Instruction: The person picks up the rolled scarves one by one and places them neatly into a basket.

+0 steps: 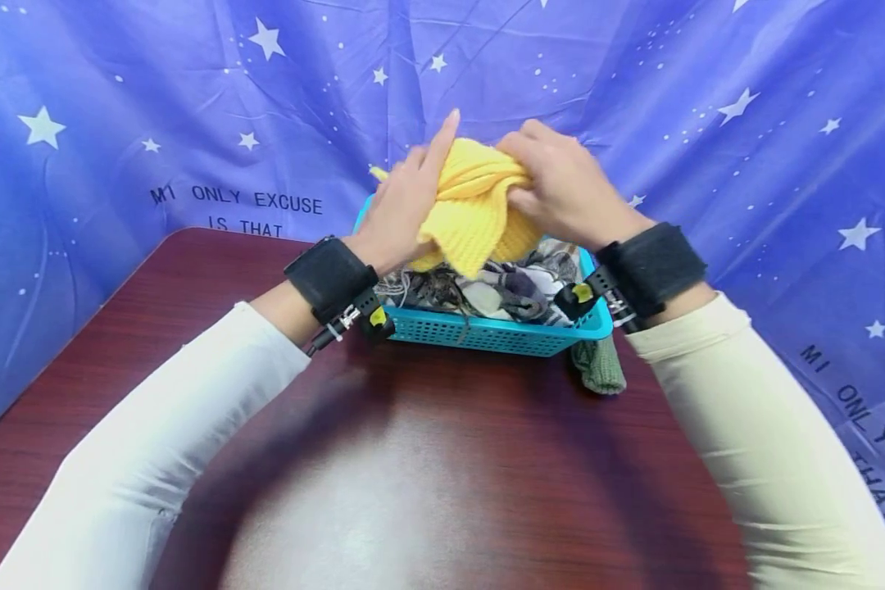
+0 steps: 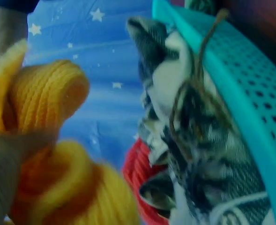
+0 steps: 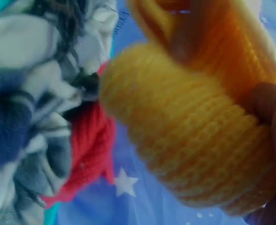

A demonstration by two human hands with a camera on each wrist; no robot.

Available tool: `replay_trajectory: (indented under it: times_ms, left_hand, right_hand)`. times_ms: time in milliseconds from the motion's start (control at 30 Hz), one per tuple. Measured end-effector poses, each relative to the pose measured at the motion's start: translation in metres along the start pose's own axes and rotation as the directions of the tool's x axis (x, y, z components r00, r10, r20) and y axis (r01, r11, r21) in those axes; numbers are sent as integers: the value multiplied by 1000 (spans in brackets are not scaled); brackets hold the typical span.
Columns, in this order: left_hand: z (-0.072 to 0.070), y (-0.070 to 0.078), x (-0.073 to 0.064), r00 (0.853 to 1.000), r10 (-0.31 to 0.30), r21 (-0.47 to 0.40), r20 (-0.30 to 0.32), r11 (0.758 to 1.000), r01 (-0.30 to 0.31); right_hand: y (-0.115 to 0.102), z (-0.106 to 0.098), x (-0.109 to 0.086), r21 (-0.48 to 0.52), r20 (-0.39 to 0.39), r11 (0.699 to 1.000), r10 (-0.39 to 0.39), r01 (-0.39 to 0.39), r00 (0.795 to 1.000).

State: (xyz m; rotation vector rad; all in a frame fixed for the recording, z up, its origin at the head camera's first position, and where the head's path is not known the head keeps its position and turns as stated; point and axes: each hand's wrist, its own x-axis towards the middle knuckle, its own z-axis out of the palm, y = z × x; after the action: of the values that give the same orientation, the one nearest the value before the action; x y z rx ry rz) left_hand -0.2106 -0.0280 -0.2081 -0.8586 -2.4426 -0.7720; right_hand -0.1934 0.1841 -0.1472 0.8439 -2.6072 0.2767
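Note:
A bunched yellow knitted scarf (image 1: 479, 205) hangs over the basket, between both hands. My left hand (image 1: 406, 201) holds its left side, one finger pointing up along it; in the left wrist view the thumb (image 2: 32, 143) crosses the folds. On the other side, my right hand (image 1: 560, 180) grips the scarf's upper right edge, and the right wrist view shows fingers (image 3: 271, 105) at the thick ribbed roll. Underneath, a turquoise plastic basket (image 1: 479, 334) holds grey, white and dark patterned cloth (image 1: 487, 293) with a brown cord (image 2: 201, 61).
A red knitted piece (image 3: 93, 150) lies at the far side of the patterned cloth. Beside the basket's right end, a green knitted item (image 1: 599, 366) rests on the dark red wooden table (image 1: 383, 492). A blue starry curtain (image 1: 324, 98) hangs behind.

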Motion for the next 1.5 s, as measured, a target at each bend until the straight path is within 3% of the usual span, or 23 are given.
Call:
replay_trajectory:
  times_ms: [100,233,267,333,400,467,500,600,700,767,833,967,1033,1100,1167,1233,1300,1367,1433,1500]
  left_hand:
    - [1,-10,6,995,-54,48,88,998,50]
    - [7,-22,12,977,-78,230,201,973,31]
    - [9,-23,13,967,-81,258,241,966,16]
    - [14,-23,13,932,-101,234,347,972,18]
    - [18,-20,13,890,-127,161,438,985,62]
    - [23,-14,12,856,-154,88,493,988,127]
    - [25,-11,12,845,-168,69,507,986,155]
    - [31,1,11,837,-224,131,499,974,182]
    - [38,11,11,840,-273,243,469,954,175]
    - [44,12,12,859,-283,285,426,944,169]
    - [48,9,12,891,-253,301,378,943,140]
    - [50,-6,14,952,-101,292,288,956,13]
    - [46,-12,15,964,-1,322,268,943,-88]
    - [40,-18,17,959,95,370,268,909,-193]
    - [33,-23,18,941,142,423,306,865,-268]
    - [28,-27,16,915,122,436,385,850,-297]
    - [26,-30,12,869,43,401,493,875,-271]
    - [25,-32,7,805,-40,332,592,922,-199]
    - [25,-33,4,748,-80,259,659,958,-125]
    - [24,-35,2,716,-83,196,693,977,-77]
  right_hand:
    - [4,14,0,-49,32,999,21,-20,999]
    - [18,33,-6,-168,92,984,74,-58,993]
    - [22,38,-7,-194,109,979,87,-64,990]
    - [26,49,-10,-230,141,970,113,-79,983]
    - [28,57,-13,-244,168,964,145,-102,975]
    - [28,63,-14,-246,193,961,180,-130,965]
    - [27,64,-14,-238,205,960,197,-146,959]
    - [25,62,-14,-208,226,958,242,-196,944]
    - [26,58,-15,-167,238,957,272,-237,932]
    - [28,56,-16,-124,235,964,257,-233,937]
    - [30,56,-18,-69,225,975,220,-209,949]
    - [34,56,-23,-31,167,992,129,-126,977]
    - [35,56,-25,-59,118,993,109,-103,987]
    - [37,57,-27,-96,67,991,105,-98,992]
    - [38,59,-29,-122,28,988,102,-98,994]
    - [40,62,-32,-117,44,987,116,-110,992]
    - [43,66,-36,-100,103,990,106,-96,989]
    - [45,70,-41,-56,187,994,104,-95,977]
    - [47,71,-44,11,278,993,111,-119,954]
    - [49,71,-47,72,338,986,115,-148,934]
